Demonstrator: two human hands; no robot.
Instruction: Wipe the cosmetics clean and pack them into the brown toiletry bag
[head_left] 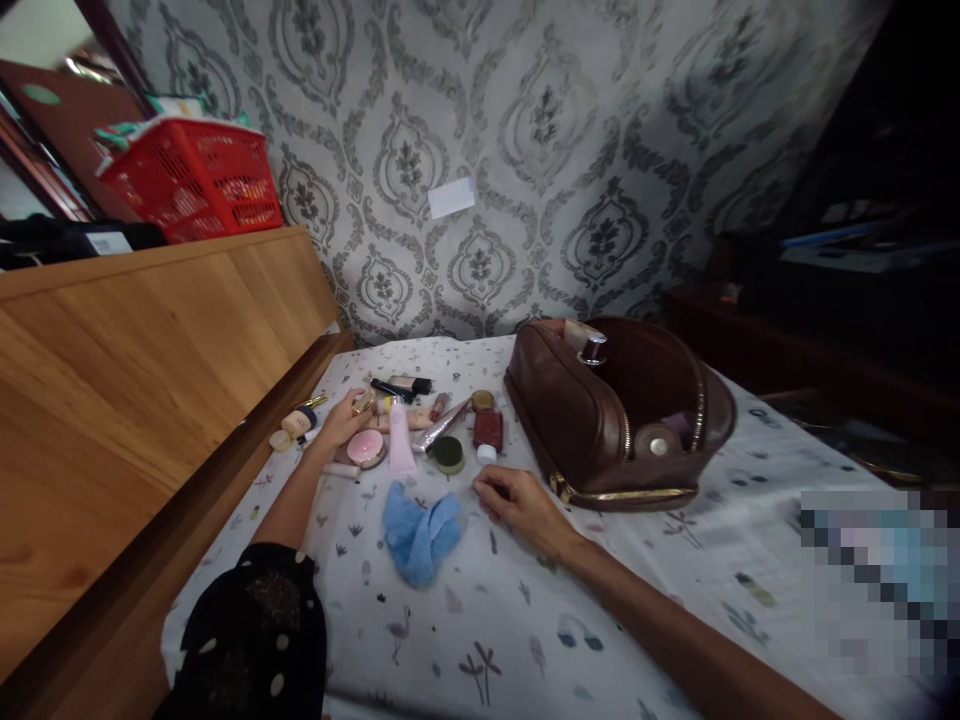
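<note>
My left hand point(343, 420) reaches among the cosmetics, its fingers closed on a small gold-coloured cosmetic item point(364, 402). Just below it lie a round pink compact point(366, 448) and a pink squeeze tube point(400, 440). Loosely curled on the sheet, my right hand point(521, 508) shows nothing between its fingers. Close to it are a dark red bottle with a white cap point(487, 432), a round dark green-lidded jar point(448, 454) and a crumpled blue cloth point(421, 535). A silver tube point(444, 426) and black cosmetic items point(401, 386) lie farther back.
An unzipped brown leather bag point(570, 420) stands at the right with a silver-capped bottle point(592, 348) in its opening. A wooden headboard point(187, 340) borders the left, holding a red basket point(195, 180). Jars point(300, 420) sit by its ledge. A patterned wall rises behind.
</note>
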